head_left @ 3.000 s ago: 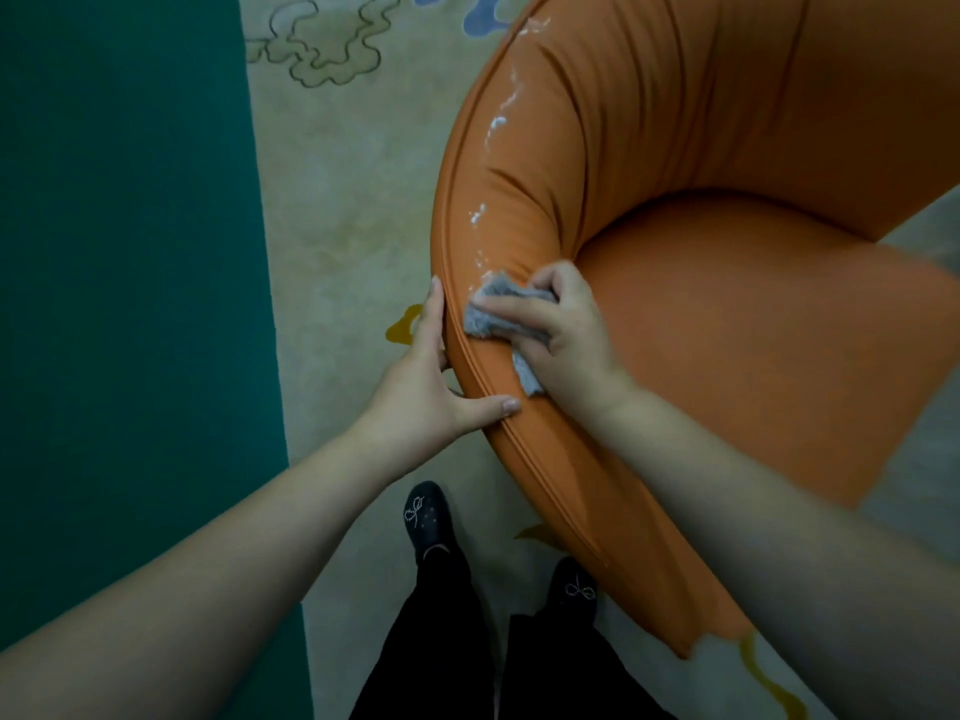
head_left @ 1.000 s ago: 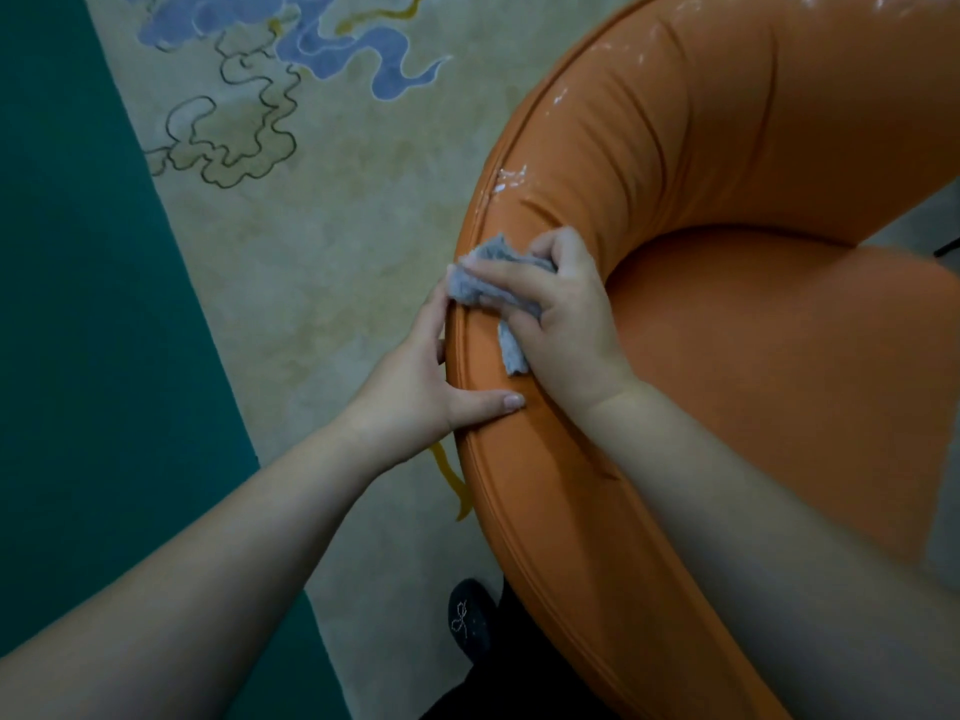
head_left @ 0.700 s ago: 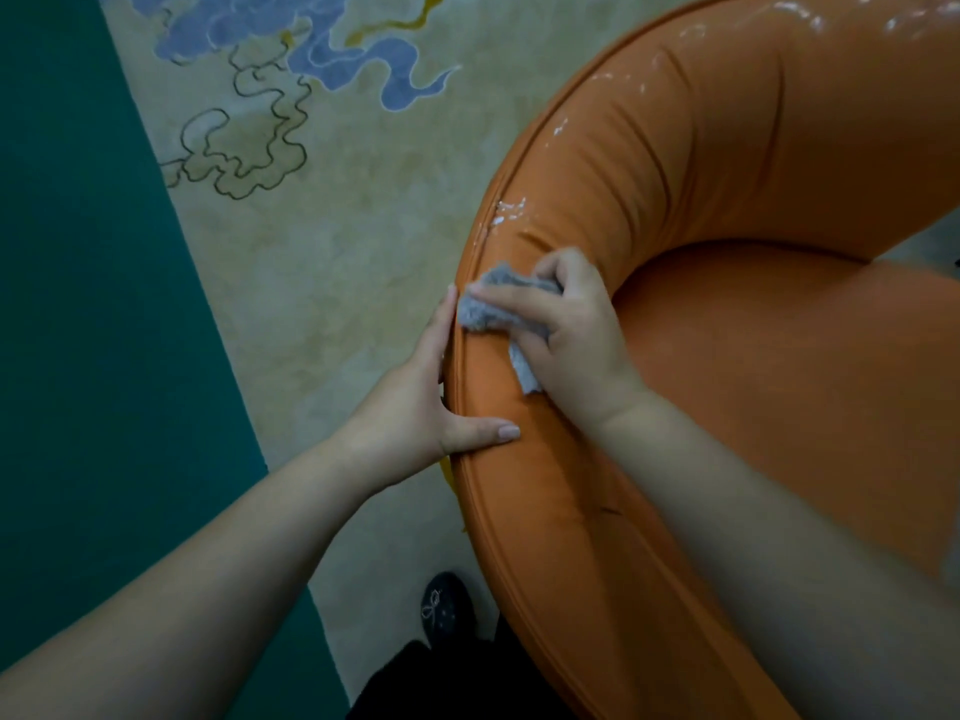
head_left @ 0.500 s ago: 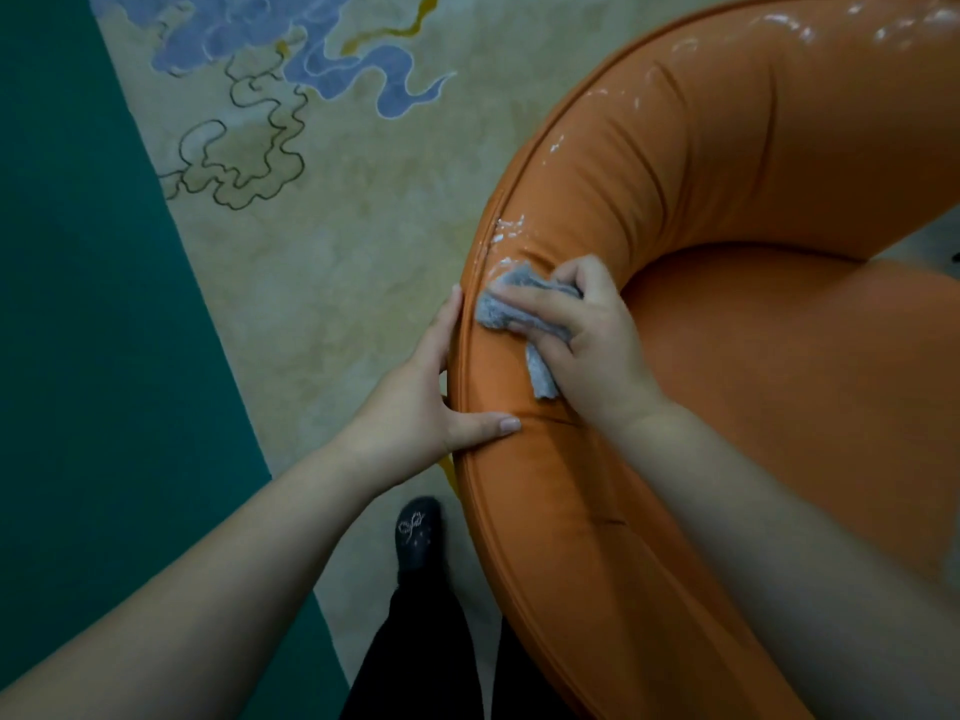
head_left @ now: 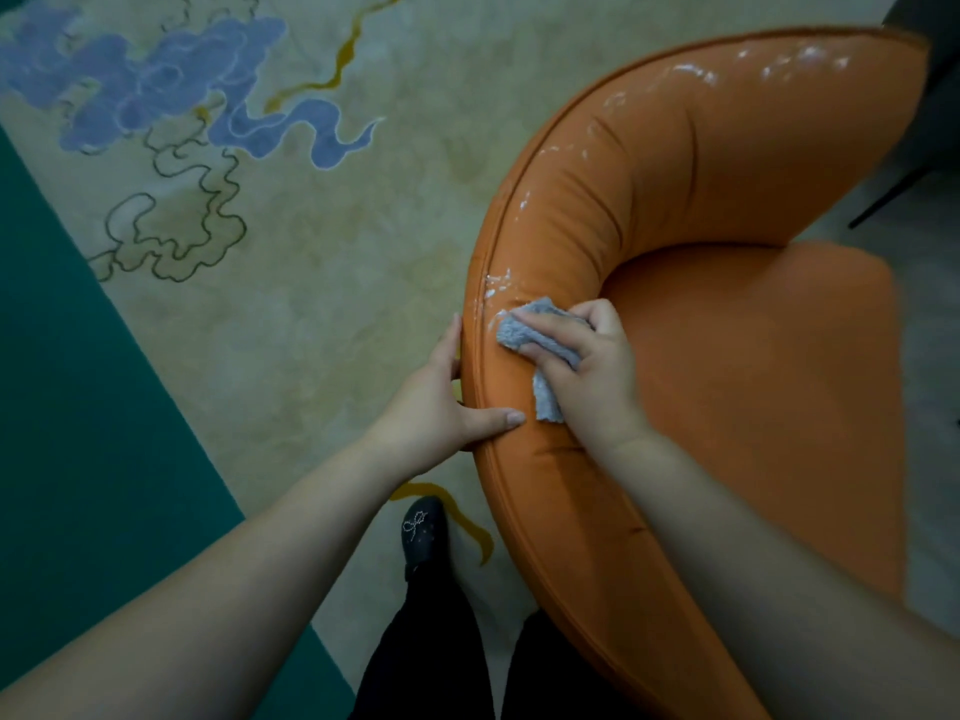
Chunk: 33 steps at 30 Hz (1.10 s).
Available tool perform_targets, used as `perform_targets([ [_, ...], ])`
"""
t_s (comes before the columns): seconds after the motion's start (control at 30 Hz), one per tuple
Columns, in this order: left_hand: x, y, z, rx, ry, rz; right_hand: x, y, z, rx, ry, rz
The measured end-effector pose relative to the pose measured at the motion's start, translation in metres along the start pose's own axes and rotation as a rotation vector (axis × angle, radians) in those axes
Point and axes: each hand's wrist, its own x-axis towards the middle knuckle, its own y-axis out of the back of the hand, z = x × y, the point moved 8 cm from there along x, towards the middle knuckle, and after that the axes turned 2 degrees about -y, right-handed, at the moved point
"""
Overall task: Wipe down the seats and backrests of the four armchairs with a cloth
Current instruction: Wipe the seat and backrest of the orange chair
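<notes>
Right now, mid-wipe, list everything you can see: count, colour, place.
armchair: one, orange, right.
white marks: many, along the backrest top, from just above the cloth to the far end.
cloth: one, grey, on the backrest rim.
rug: one, beige with blue and yellow pattern, under the chair.
floor: green, left.
dark legs: thin, top right.
shoe: one, black, bottom centre.
left hand: holds the rim.
right hand: grip on cloth.
</notes>
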Motion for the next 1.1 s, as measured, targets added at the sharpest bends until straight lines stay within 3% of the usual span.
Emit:
perform_targets([
  [0.17, 0.015, 0.004, 0.002, 0.058, -0.053, -0.056, 0.013, -0.032, -0.036, -0.158, 0.202, -0.114],
  [0.33, 0.024, 0.005, -0.002, -0.042, -0.066, -0.162, 0.025, -0.025, -0.036, -0.221, 0.193, -0.001],
  [0.5, 0.033, 0.008, -0.003, -0.147, -0.089, -0.271, 0.027, -0.034, -0.038, -0.276, 0.204, -0.093],
  [0.6, 0.04, 0.007, -0.002, -0.19, -0.086, -0.313, 0.056, -0.034, -0.043, -0.31, 0.17, -0.046],
  [0.7, 0.042, 0.009, 0.001, -0.179, -0.104, -0.318, 0.048, -0.03, -0.041, -0.265, 0.158, -0.01],
  [0.87, 0.044, 0.013, 0.009, -0.17, -0.149, -0.312, 0.034, -0.028, -0.036, -0.292, 0.204, -0.106],
  [1.0, 0.043, 0.016, 0.011, -0.172, -0.1, -0.309, 0.078, -0.022, -0.034, -0.305, 0.178, -0.022],
  [1.1, 0.043, 0.02, 0.018, -0.149, -0.111, -0.305, 0.065, -0.018, -0.027, -0.225, 0.154, -0.004],
])
